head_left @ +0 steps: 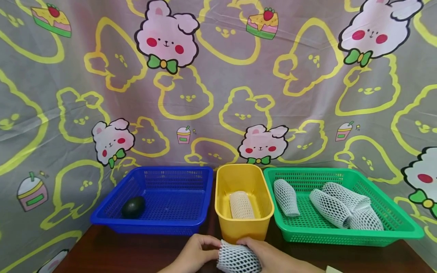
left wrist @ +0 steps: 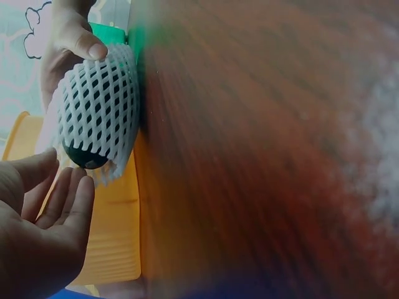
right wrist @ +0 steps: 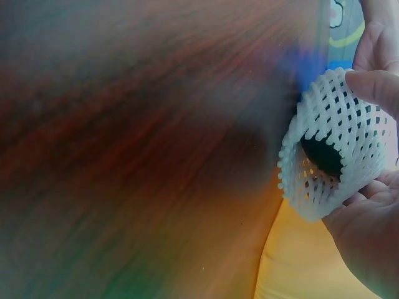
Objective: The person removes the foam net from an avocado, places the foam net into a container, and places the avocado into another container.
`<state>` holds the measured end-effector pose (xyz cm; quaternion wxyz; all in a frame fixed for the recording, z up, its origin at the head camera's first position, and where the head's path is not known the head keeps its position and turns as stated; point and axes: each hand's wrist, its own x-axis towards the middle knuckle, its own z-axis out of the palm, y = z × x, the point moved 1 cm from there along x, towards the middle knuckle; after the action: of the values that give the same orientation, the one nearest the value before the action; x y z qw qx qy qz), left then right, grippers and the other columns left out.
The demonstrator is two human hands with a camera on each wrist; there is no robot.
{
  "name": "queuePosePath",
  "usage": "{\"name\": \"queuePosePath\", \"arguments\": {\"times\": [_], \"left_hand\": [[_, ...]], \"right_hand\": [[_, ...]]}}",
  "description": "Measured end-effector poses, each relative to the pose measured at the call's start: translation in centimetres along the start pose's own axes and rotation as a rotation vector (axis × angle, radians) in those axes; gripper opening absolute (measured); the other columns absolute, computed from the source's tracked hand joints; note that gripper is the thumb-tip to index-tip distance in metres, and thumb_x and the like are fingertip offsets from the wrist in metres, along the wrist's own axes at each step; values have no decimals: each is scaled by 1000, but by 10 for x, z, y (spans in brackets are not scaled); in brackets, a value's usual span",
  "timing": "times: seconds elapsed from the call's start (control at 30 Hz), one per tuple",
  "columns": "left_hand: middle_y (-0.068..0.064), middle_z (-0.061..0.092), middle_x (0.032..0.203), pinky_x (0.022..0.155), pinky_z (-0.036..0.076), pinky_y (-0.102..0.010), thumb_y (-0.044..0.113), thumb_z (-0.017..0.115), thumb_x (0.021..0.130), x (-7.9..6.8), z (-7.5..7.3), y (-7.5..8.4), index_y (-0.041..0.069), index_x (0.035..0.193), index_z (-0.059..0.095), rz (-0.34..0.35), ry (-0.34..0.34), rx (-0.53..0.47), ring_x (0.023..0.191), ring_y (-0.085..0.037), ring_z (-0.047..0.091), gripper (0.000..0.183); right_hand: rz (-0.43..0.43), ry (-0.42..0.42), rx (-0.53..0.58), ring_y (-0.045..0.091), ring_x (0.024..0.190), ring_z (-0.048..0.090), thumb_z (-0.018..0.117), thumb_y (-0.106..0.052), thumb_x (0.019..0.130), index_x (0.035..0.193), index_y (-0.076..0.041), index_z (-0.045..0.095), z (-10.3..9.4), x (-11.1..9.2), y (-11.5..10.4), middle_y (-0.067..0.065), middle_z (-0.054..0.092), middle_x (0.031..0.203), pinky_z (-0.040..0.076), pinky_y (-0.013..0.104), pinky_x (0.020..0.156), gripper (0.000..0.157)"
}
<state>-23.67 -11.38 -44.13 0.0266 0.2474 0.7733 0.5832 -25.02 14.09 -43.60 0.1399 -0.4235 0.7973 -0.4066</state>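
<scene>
A dark avocado (left wrist: 87, 158) sits inside a white foam net sleeve (head_left: 237, 258), its rounded end showing at one opening. My right hand (head_left: 269, 256) grips the netted fruit from the right, thumb on top of the mesh. At the sleeve's left end, my left hand (head_left: 199, 250) has thumb and fingers around the net's edge. In the right wrist view, the sleeve's other end gapes beyond the fruit. Both hands are low in front of the yellow bin (head_left: 244, 225), which contains a cream-coloured foam net (head_left: 241, 204).
On the left, a blue basket (head_left: 153, 223) contains another dark avocado (head_left: 133, 207). To the right stands a green basket (head_left: 341, 237) with several white foam net sleeves (head_left: 286, 197) in it. A patterned curtain (head_left: 218, 83) hangs behind the dark wooden table (head_left: 102, 250).
</scene>
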Motion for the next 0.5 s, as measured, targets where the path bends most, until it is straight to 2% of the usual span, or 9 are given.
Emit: {"name": "queuePosePath", "arguments": {"times": [0.1, 0.27, 0.37, 0.5], "left_hand": [[-5, 72, 95, 77, 50, -21, 3, 75, 79, -1, 1, 0, -7, 96, 73, -10, 0, -24, 88, -8, 64, 19], [-1, 72, 94, 78, 49, -21, 9, 76, 80, -3, 1, 1, -2, 97, 74, -29, -6, -14, 88, -6, 63, 20], [-1, 72, 94, 78, 49, -21, 10, 77, 80, -3, 1, 1, -2, 98, 74, -29, -11, -10, 89, -6, 63, 21], [-5, 72, 95, 75, 50, -21, 7, 75, 81, -2, 2, 0, -6, 100, 72, -38, -32, -56, 85, -6, 63, 23]], "right_hand": [[24, -5, -2, 4, 101, 53, 80, -33, 80, 130, -17, 47, -1, 0, 0, -11, 55, 117, 45, 25, 87, 62], [43, -13, 4, 5, 103, 53, 77, -34, 84, 132, -15, 47, -3, -3, 0, -9, 54, 119, 45, 25, 88, 60], [64, -14, 2, 5, 103, 53, 76, -34, 84, 133, -13, 47, -5, -4, -1, -8, 54, 119, 45, 26, 89, 60], [96, -17, -1, 5, 103, 53, 76, -34, 84, 133, -12, 48, -7, -5, 1, -9, 55, 120, 45, 26, 89, 60]]}}
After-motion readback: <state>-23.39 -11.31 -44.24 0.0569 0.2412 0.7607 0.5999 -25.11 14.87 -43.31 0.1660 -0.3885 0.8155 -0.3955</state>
